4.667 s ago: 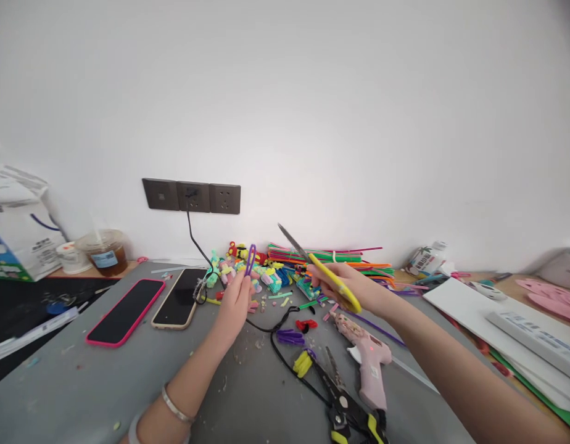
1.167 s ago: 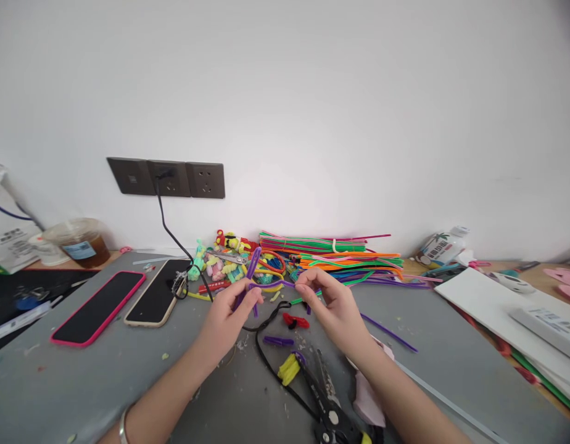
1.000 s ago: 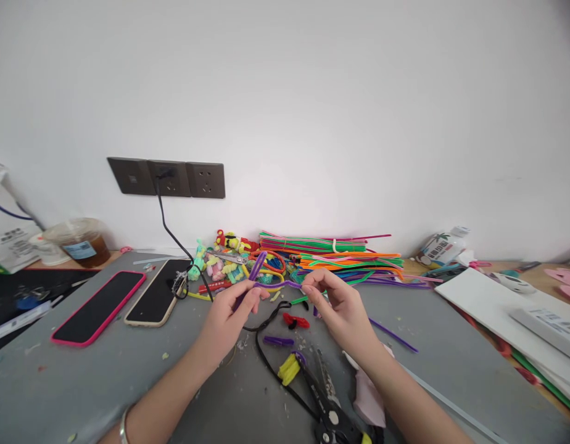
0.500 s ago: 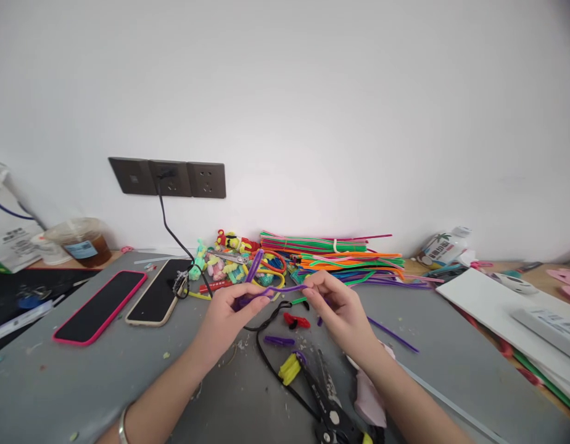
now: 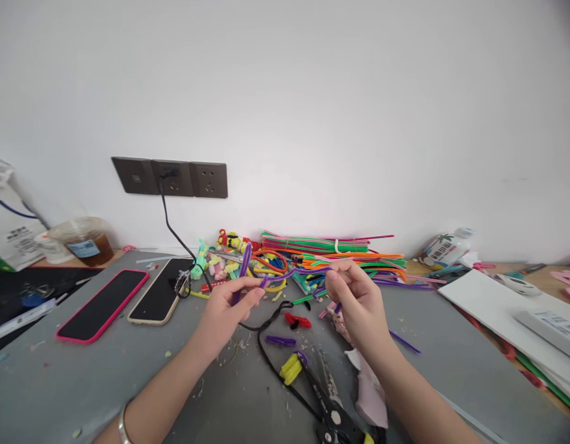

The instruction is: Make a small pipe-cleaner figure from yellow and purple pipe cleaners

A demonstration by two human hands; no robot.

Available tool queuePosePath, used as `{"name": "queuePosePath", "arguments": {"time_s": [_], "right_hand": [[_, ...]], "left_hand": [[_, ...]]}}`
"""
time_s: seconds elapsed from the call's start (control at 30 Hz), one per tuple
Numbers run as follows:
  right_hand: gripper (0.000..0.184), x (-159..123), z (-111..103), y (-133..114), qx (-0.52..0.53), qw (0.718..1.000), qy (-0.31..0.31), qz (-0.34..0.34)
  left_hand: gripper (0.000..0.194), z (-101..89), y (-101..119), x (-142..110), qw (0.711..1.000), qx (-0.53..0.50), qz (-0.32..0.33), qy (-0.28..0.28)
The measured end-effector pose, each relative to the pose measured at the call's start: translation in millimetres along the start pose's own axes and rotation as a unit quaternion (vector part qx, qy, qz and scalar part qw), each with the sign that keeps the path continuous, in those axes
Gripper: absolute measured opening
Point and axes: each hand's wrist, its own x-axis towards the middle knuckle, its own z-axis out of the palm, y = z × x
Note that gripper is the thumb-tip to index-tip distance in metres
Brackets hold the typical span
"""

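A purple pipe cleaner (image 5: 298, 271) stretches between my hands above the grey table. My left hand (image 5: 232, 305) pinches its folded end, where a doubled purple length sticks up past the fingers. With thumb and fingertips, my right hand (image 5: 356, 296) grips the other end; a purple tail shows below the palm. Beneath them lie a short folded purple piece (image 5: 280, 340) and a small red piece (image 5: 298, 320) with black on it. Nearer to me is a yellow bundle (image 5: 290, 369) with a purple loop, beside black-handled pliers (image 5: 334, 413).
Bundles of coloured pipe cleaners (image 5: 350, 262) lie along the wall, with small finished figures (image 5: 232, 240) to their left. Two phones (image 5: 104, 305) rest at left. A black cable (image 5: 266, 357) runs across the table. A pink glue gun (image 5: 371, 394) lies by my right forearm; white sheets (image 5: 479, 293) are at right.
My right hand has moved right and slightly up, my left a little left, widening the gap. More of the purple pipe cleaner shows between them, and its upright folded part stands straighter.
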Motion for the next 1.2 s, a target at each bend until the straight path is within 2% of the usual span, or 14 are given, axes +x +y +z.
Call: {"name": "queuePosePath", "arguments": {"time_s": [0.07, 0.23, 0.37, 0.6, 0.8, 0.93, 1.03, 1.2], "right_hand": [[0.024, 0.6, -0.1, -0.3, 0.007, 1.0, 0.015, -0.002], [0.024, 3.5, -0.2, -2.6, 0.023, 0.997, 0.062, -0.027], [0.023, 3.5, 0.1, -3.9, 0.018, 0.995, 0.084, -0.052], [0.022, 2.6, -0.2, -1.4, 0.001, 0.995, 0.086, -0.052], [0.02, -0.2, -1.6, -0.6, -0.025, 0.995, 0.086, -0.049], [0.02, -2.3, 0.0, -3.2, -0.023, 0.996, 0.076, -0.034], [0.022, -0.5, 0.8, -4.7, -0.005, 0.996, 0.083, -0.038], [0.025, 3.6, 0.7, -4.2, 0.025, 0.995, 0.088, -0.036]], "left_hand": [[0.032, -0.6, 1.1, 0.0, 1.0, 0.007, -0.004, -0.005], [0.024, 0.3, 10.7, -2.9, 0.992, 0.109, 0.006, -0.065], [0.02, 1.1, 17.4, -5.4, 0.983, 0.152, 0.0, -0.098], [0.02, -3.8, 14.9, -6.7, 0.978, 0.172, 0.01, -0.119], [0.021, -2.5, 19.5, -9.3, 0.969, 0.185, -0.011, -0.165], [0.015, -2.3, 21.8, -9.1, 0.966, 0.198, -0.01, -0.164], [0.02, -2.8, 19.7, -7.9, 0.971, 0.178, -0.01, -0.157], [0.027, -3.7, 11.7, -6.4, 0.994, 0.058, -0.023, -0.087]]}}
